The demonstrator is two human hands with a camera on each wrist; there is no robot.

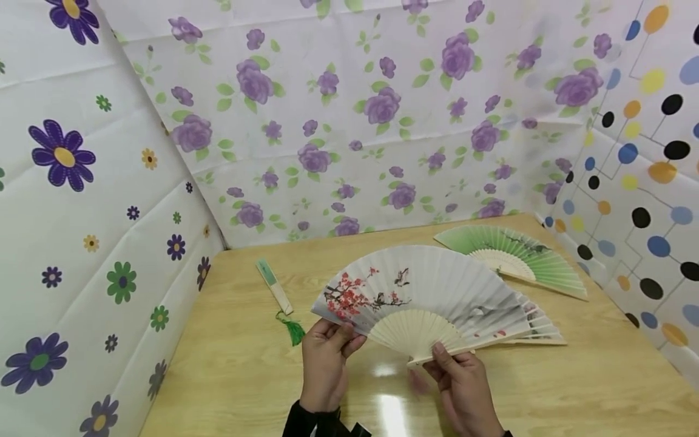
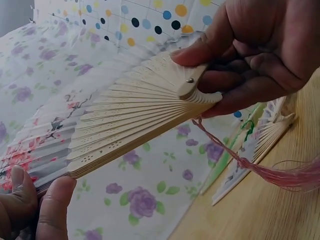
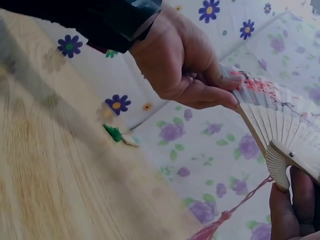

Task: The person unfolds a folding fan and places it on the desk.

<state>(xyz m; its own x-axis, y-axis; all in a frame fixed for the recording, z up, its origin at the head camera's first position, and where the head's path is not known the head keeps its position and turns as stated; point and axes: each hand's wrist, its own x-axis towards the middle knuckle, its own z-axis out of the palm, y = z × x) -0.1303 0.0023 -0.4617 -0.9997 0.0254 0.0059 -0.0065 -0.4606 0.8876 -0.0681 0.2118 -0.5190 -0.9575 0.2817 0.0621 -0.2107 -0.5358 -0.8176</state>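
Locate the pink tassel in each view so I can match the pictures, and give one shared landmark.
Head: pink tassel near the bottom, right of centre, blurred, below the pivot of the white fan.
Left wrist: pink tassel at the right edge, below mid-height.
Right wrist: pink tassel at the bottom edge, right of centre.
Shared landmark: the red blossoms on the white fan.

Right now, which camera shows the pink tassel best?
Left wrist view: the pink tassel appears largest, its strands easiest to make out. The right wrist view shows it smaller, at the bottom edge; the head view, only a pink blur.
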